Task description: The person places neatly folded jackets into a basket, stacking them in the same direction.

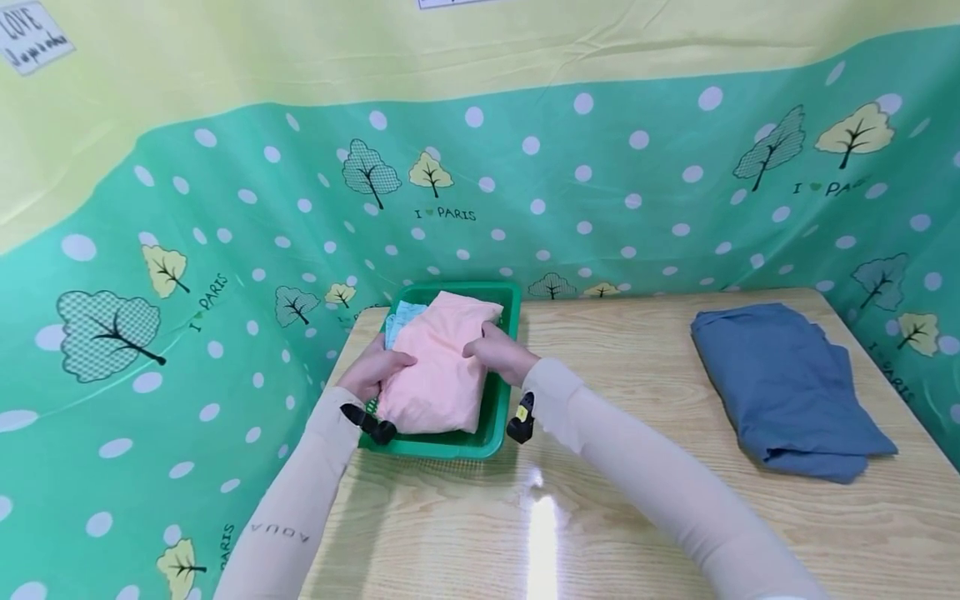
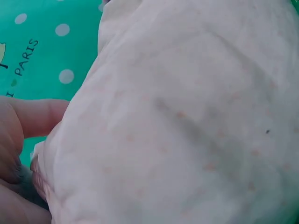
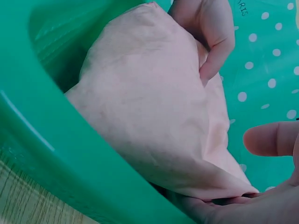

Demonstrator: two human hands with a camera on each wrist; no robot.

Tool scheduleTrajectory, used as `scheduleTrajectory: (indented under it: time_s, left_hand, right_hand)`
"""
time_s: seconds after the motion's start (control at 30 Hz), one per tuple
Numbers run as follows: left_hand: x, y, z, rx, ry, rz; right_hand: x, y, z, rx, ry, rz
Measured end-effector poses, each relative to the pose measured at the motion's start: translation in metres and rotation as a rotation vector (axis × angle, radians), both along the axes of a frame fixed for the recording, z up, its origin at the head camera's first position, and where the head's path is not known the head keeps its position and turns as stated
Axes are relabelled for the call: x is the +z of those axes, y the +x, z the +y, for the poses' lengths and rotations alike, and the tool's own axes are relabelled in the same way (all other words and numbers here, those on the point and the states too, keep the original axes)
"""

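Observation:
A folded pink cloth (image 1: pixel 442 358) with faint small marks lies tilted in a green plastic basket (image 1: pixel 450 451), partly over a light blue cloth (image 1: pixel 406 315). My left hand (image 1: pixel 372 372) grips the pink cloth's left edge, thumb on top and the other fingers hidden beneath. On the opposite side my right hand (image 1: pixel 501 353) holds its edge from below. In the right wrist view, the right thumb (image 3: pixel 271 139) stands raised while the fingers tuck under the fold. The left hand (image 3: pixel 208 32) shows at the cloth's far side there.
A folded dark blue cloth (image 1: pixel 780 387) lies on the right part of the wooden table (image 1: pixel 600 392). A green and yellow curtain (image 1: pixel 600 167) with dots and trees hangs behind the table and along both sides. The basket stands at the table's back left, close to the curtain.

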State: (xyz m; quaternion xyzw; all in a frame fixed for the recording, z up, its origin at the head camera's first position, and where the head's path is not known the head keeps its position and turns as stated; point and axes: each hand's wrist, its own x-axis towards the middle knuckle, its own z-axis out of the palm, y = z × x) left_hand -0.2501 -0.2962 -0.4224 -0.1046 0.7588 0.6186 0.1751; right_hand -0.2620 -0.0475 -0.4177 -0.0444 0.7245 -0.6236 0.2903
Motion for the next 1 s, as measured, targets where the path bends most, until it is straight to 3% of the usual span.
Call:
scheduleTrajectory:
  time_s: [0.13,0.4,0.57,0.73,0.87,1.0]
  left_hand:
    - [-0.007,-0.005,0.003,0.001,-0.049,-0.039]
    - [-0.012,-0.009,0.004,-0.035,-0.290,-0.115]
    - [-0.013,-0.013,0.007,-0.048,-0.380,-0.101]
    - [-0.010,-0.013,0.013,-0.086,-0.473,-0.063]
    - [-0.002,-0.009,0.022,-0.164,-0.638,-0.017]
    - [0.005,-0.007,0.029,-0.219,-0.787,0.055]
  right_hand:
    - [0.004,0.004,-0.001,0.001,0.035,-0.002]
    - [0.006,0.012,-0.008,0.018,0.102,0.012]
    - [0.005,0.014,-0.009,0.021,0.130,0.041]
    - [0.004,0.018,-0.010,0.041,0.245,0.189]
    - [0.002,0.020,-0.012,0.091,0.423,0.361]
    - [0.000,0.023,-0.014,0.201,0.569,0.491]
